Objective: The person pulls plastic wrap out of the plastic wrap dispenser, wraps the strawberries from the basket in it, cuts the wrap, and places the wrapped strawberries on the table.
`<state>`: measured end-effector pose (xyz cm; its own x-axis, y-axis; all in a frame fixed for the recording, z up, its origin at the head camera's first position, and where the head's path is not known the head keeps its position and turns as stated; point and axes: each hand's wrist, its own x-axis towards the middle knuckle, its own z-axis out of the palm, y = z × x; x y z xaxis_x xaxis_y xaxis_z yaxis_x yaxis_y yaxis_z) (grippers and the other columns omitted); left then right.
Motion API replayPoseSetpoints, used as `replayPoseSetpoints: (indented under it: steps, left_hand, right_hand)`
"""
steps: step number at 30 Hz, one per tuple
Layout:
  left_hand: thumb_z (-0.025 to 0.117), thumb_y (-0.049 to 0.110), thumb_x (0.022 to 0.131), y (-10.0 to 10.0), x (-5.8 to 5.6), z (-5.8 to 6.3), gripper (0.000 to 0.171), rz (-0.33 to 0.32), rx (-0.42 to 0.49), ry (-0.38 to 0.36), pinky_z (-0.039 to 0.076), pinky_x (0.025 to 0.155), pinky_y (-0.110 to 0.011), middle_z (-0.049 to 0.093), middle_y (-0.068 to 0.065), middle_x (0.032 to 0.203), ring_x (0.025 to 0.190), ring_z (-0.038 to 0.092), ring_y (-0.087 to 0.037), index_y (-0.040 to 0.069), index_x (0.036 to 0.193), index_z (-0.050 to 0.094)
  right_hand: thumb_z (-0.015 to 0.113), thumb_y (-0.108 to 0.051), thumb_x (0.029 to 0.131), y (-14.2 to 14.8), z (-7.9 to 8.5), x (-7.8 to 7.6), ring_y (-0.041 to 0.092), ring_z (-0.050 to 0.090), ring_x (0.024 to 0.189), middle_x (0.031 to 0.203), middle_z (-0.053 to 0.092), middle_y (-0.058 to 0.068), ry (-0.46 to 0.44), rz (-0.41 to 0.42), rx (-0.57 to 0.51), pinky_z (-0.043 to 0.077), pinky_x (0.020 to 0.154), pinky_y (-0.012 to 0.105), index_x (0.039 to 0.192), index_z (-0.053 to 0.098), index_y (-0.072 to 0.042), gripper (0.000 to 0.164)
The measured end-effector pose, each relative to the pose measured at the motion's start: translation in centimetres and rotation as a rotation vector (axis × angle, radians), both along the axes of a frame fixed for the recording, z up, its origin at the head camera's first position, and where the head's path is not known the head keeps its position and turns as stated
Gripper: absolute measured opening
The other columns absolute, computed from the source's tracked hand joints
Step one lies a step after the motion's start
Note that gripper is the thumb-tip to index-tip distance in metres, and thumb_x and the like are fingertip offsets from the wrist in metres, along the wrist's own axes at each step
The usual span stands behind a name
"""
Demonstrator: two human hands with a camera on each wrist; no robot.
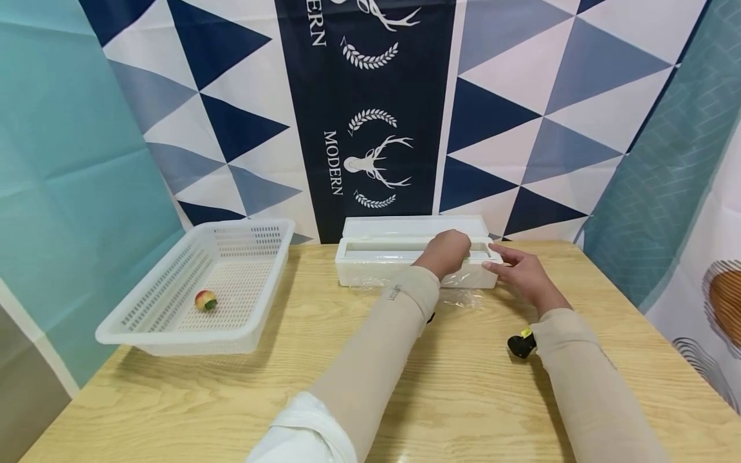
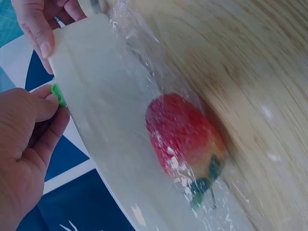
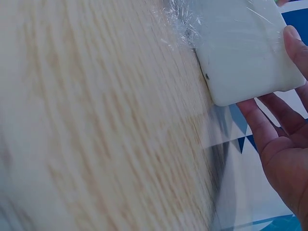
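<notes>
A white cling film dispenser box (image 1: 370, 273) stands at the back of the table with its lid raised. My left hand (image 1: 448, 251) reaches over its top edge. In the left wrist view, that hand's thumb and fingers pinch a small green slide cutter (image 2: 58, 95) on the box's edge. My right hand (image 1: 527, 276) grips the box's right end, thumb on the front and fingers round the end. Clear cling film (image 2: 144, 62) hangs down the box front. It covers a red and yellow fruit (image 2: 178, 130) with green leaves, which my left forearm hides in the head view.
A white plastic basket (image 1: 257, 315) sits at the table's left, holding one small red and yellow fruit (image 1: 205, 300). A patterned cloth (image 1: 382, 83) hangs right behind the box. The black wrist camera (image 1: 522, 345) juts out under my right wrist.
</notes>
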<state>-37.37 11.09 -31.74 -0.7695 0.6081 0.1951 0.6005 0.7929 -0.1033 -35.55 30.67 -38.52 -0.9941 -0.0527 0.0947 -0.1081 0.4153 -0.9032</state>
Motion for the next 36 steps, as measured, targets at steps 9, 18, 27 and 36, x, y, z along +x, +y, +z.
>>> replayPoseSetpoints:
  steps: [9,18,27,36]
  left_hand:
    - [0.067,0.017,0.092,-1.1,0.4,0.1,0.008,-0.020,-0.019,-0.008,0.050,0.085,-0.023,0.069,0.002,0.096,0.091,0.063,-0.011,0.015,0.095,0.074]
    - [0.066,0.015,0.092,-2.4,0.5,0.2,0.012,-0.027,-0.020,-0.009,0.049,0.086,-0.023,0.070,0.003,0.101,0.096,0.062,-0.011,0.015,0.101,0.075]
    - [0.065,0.016,0.094,-4.9,-0.1,-0.4,0.016,-0.029,-0.027,-0.005,0.046,0.094,-0.021,0.070,0.004,0.106,0.104,0.061,-0.011,0.015,0.106,0.075]
    - [0.066,0.001,0.089,-8.0,-0.2,-0.7,0.028,-0.005,-0.015,-0.012,0.043,0.098,-0.021,0.070,0.005,0.110,0.108,0.061,-0.012,0.016,0.110,0.075]
  right_hand:
    - [0.073,-0.038,0.087,-0.1,-0.1,0.0,0.001,0.052,0.097,0.153,0.033,0.019,-0.014,0.006,-0.022,0.051,0.086,0.023,0.150,0.037,-0.010,0.078]
    - [0.072,-0.044,0.086,-0.2,0.0,0.2,0.016,0.052,0.111,0.153,0.033,0.018,-0.007,-0.008,0.027,0.051,0.083,0.019,0.151,0.037,-0.013,0.080]
    - [0.071,-0.050,0.085,-0.3,0.2,0.3,0.036,0.039,0.131,0.156,0.026,0.018,-0.032,-0.009,0.058,0.044,0.074,0.007,0.152,0.032,-0.016,0.085]
    - [0.070,-0.049,0.086,-0.4,0.0,0.3,0.034,0.040,0.130,0.156,0.025,0.018,-0.019,-0.011,0.065,0.048,0.078,0.012,0.152,0.033,-0.015,0.084]
